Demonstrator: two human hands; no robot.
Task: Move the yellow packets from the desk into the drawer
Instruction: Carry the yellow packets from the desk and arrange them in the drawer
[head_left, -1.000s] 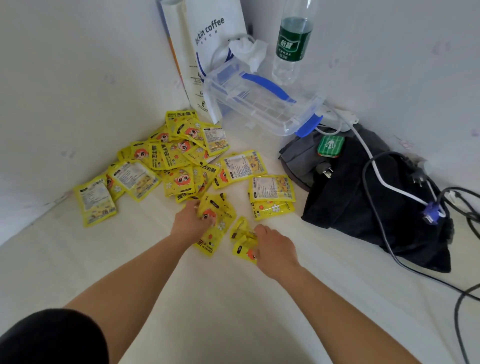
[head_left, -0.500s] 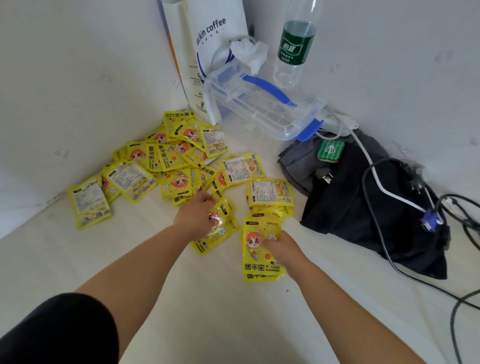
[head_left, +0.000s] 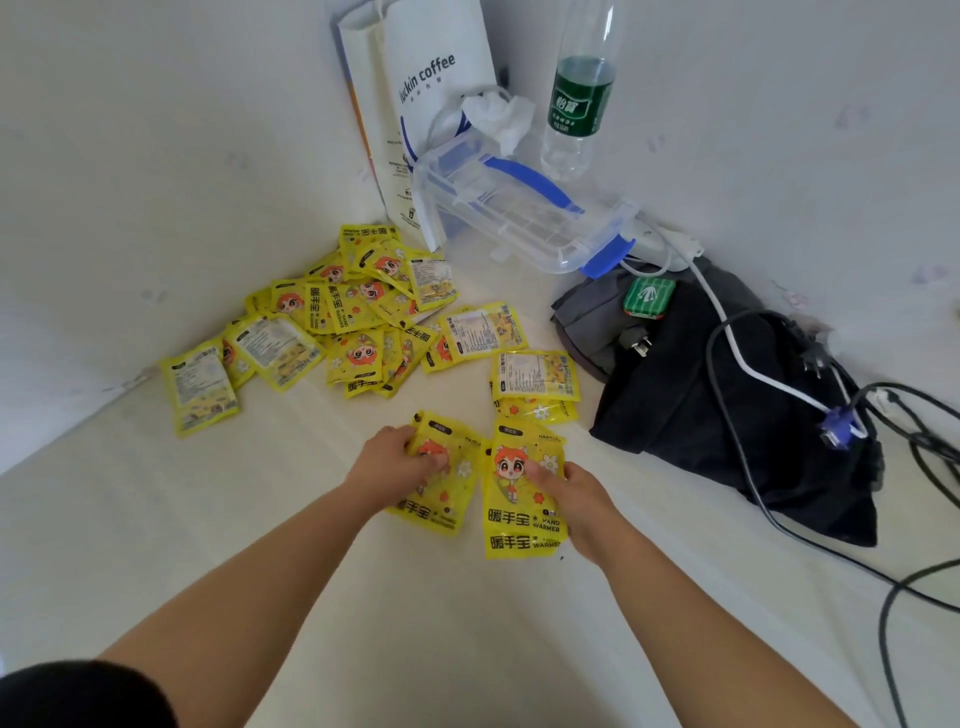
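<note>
Several yellow hand-warmer packets lie in a loose pile (head_left: 358, 322) in the desk's back left corner, with two more stacked (head_left: 535, 384) to the right. My left hand (head_left: 397, 460) grips a small bunch of yellow packets (head_left: 447, 493) just above the desk. My right hand (head_left: 571, 499) pinches another bunch of packets (head_left: 519, 514), thumb on the printed cartoon face. The two bunches hang side by side, close together. No drawer is in view.
A white coffee paper bag (head_left: 426, 93), a clear plastic box with blue clips (head_left: 519, 213) and a water bottle (head_left: 576, 104) stand at the back. A dark cloth bundle (head_left: 727, 415) with cables (head_left: 753, 374) and a green tin (head_left: 649, 297) lies right.
Both hands gathered packets from the desk and lifted them toward me; the left hand now holds its bunch off the surface and the right hand's bunch has come nearer.
</note>
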